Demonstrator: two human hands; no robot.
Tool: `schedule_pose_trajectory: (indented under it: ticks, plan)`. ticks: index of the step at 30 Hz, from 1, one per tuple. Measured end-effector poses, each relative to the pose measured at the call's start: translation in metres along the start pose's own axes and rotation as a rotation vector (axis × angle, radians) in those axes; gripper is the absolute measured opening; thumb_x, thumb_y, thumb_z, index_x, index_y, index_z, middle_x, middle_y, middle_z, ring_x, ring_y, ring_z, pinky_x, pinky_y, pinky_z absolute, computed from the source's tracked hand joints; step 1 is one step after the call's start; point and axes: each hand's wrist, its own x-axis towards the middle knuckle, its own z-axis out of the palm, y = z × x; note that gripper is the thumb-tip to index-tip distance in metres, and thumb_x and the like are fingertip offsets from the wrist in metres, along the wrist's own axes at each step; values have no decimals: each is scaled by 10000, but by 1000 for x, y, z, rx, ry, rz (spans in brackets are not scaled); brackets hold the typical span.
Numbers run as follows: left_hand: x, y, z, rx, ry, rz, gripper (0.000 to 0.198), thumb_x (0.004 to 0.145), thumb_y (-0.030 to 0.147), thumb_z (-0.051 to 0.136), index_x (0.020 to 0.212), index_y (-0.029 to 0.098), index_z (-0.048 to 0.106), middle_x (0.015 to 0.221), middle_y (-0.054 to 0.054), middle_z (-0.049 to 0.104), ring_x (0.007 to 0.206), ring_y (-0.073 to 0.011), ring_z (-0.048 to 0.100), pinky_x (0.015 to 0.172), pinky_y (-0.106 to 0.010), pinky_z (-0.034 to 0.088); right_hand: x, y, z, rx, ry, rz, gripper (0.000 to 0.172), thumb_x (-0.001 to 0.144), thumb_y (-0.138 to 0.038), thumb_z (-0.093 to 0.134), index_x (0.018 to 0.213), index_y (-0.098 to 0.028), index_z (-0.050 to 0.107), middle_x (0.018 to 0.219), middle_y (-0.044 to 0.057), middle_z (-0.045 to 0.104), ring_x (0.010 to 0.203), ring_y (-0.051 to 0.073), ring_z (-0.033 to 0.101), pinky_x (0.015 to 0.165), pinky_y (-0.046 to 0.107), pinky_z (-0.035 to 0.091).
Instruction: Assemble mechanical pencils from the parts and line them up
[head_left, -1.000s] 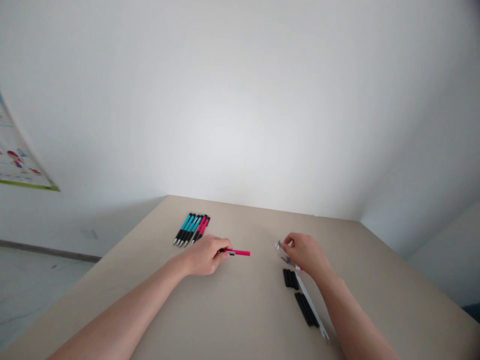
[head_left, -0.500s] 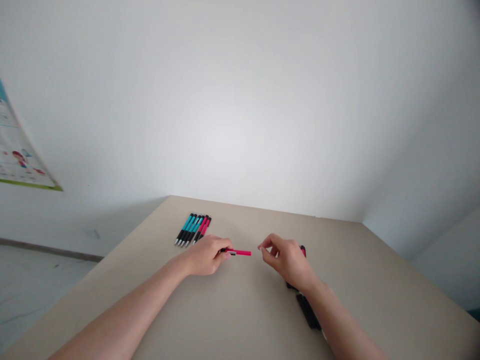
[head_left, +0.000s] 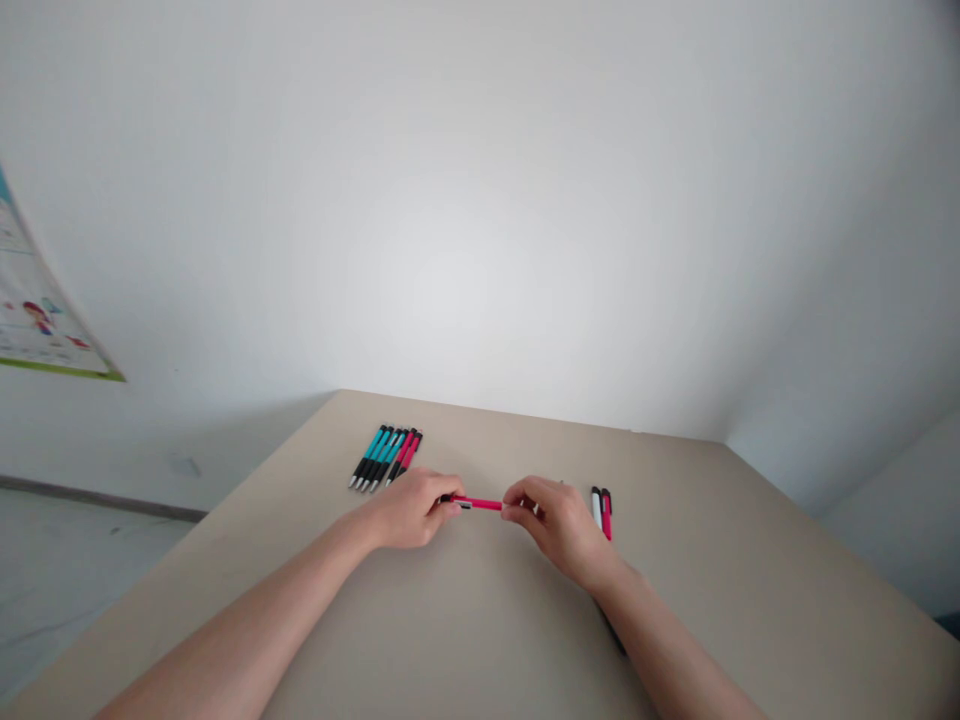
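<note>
Between my hands a pink pen part (head_left: 484, 504) lies level above the table. My left hand (head_left: 415, 508) pinches its black end, where a clip shows. At the other end, the fingertips of my right hand (head_left: 553, 522) are closed on the pink tip; anything small between them is hidden. Several pens (head_left: 380, 458), teal and pink with black grips and silver tips, lie side by side beyond my left hand. Right of my right hand are a white pen part (head_left: 596, 508) and a pink pen part (head_left: 607, 515), both with black ends.
The beige table (head_left: 465, 620) meets a pale wall at its far edge. A black piece (head_left: 615, 637) lies partly hidden under my right forearm. On the wall at the left hangs a poster (head_left: 45, 300).
My right hand has moved left and now touches the pink part's free end. The white pen part has come into view behind it. My left hand stays in place.
</note>
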Motion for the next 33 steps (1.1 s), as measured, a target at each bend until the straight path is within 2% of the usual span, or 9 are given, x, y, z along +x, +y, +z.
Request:
schedule_pose_trajectory:
  ticks: [5,11,17,27,30,33]
  plan:
    - [0,0,0,-28,-6,-18,124,868,179,459,845,174,581,633,13,580,547,-109,480,544,-200,321,1,-2,0,4,53,-43,68,849,-154,588,799,-190,617,710,-10,604,609,107,522,578,208,378]
    - [0,1,1,-73,-11,-47,118,873,193,455,856,176,571,646,17,613,545,-106,493,546,-197,327,0,-3,-3,47,120,-119,133,899,-158,506,866,-196,629,829,25,629,702,119,563,646,213,415]
    - [-1,2,0,-64,-11,-36,114,876,198,461,847,179,570,650,23,613,533,-97,485,541,-195,317,-1,-1,2,-14,139,-64,101,883,-187,547,937,-205,631,783,4,653,616,108,555,606,206,423]
    - [0,1,1,-66,-16,-40,90,889,197,457,875,190,546,687,27,656,544,-101,510,543,-195,322,-3,-6,-1,-47,160,-71,187,921,-244,457,1001,-211,623,870,35,702,655,127,611,620,218,466]
    - [1,-2,1,-91,5,-40,91,921,211,419,887,198,503,782,16,694,591,-113,552,579,-205,345,-2,-4,-7,-105,228,26,212,913,-255,441,1019,-216,620,889,31,708,658,133,624,623,226,463]
    - [1,-4,2,-131,37,-41,104,953,249,378,904,203,457,931,-16,707,697,-134,610,643,-220,379,0,3,-19,-312,270,324,199,862,-261,487,977,-233,647,842,17,711,674,164,634,610,252,442]
